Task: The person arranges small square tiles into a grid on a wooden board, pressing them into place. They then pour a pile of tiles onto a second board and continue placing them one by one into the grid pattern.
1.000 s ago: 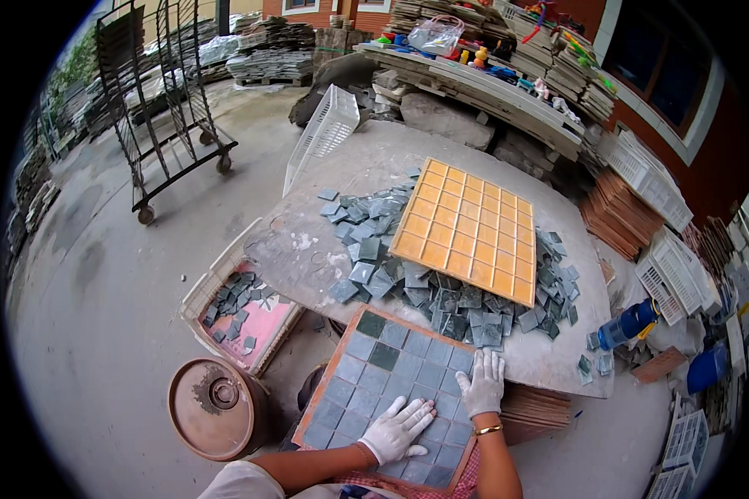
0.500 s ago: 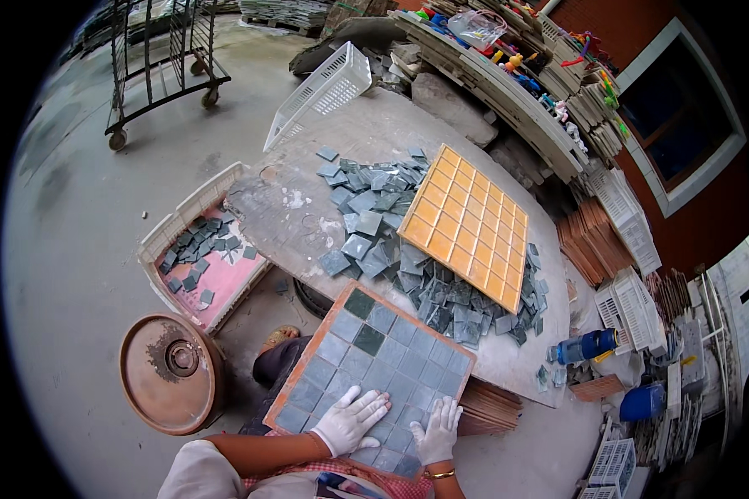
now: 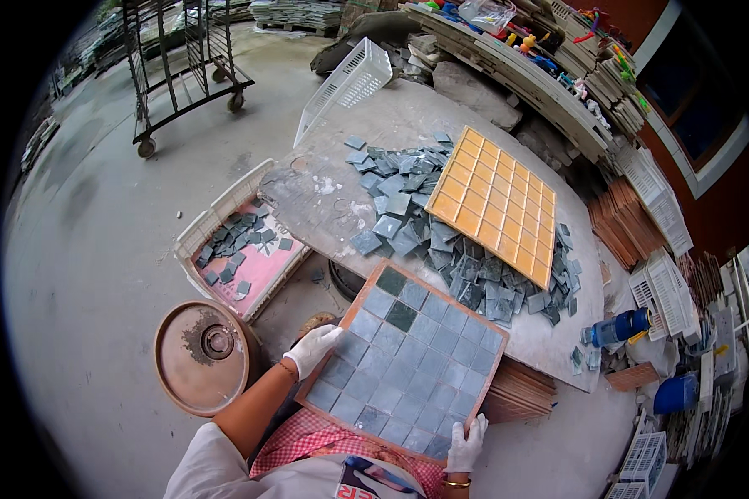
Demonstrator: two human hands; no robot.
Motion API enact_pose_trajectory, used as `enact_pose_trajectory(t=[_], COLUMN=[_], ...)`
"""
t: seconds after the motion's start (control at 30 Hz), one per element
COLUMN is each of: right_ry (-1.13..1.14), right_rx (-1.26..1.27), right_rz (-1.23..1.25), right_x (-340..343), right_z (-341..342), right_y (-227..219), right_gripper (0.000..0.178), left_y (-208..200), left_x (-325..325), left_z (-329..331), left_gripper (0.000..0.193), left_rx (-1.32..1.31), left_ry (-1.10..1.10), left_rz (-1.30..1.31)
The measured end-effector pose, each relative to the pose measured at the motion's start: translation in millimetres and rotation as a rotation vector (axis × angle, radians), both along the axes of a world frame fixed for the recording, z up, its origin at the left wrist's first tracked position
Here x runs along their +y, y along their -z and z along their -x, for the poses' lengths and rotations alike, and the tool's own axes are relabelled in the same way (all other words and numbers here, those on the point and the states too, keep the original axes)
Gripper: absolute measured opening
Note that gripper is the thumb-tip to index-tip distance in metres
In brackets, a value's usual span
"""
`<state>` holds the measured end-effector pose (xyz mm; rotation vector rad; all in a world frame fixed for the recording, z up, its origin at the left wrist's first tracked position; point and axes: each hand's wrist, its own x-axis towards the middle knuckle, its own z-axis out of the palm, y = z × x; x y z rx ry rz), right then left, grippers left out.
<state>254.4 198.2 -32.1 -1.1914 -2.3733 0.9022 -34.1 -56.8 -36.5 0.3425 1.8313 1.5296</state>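
Head view: left hand (image 3: pixel 312 349) at 9 o'clock and right hand (image 3: pixel 466 445) at 5 o'clock grip the tile tray (image 3: pixel 404 362), lifting step; next, I judge, a level carry.

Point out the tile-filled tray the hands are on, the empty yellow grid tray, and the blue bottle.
Tile-filled tray (image 3: pixel 408 358): head view, on a grey tile near its middle.
Empty yellow grid tray (image 3: pixel 495 200): head view, centre of its grid.
Blue bottle (image 3: pixel 620 327): head view, middle of its body.
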Motion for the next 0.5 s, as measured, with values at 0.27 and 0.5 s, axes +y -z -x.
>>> enact_pose_trajectory(t=[0.27,0.5], right_ry=[0.103,-0.362], right_rx=[0.392,0.390], right_rz=[0.438,0.355], right_x=[5,-12], right_z=[4,38], right_y=[-30,-79], right_gripper=[0.044,0.043], left_y=[-16,-41], left_x=[30,-58], left_z=[-14,-37], left_gripper=[0.058,0.051], left_rx=[0.065,-0.088], left_ry=[-0.105,-0.438], left_rz=[0.165,0.046])
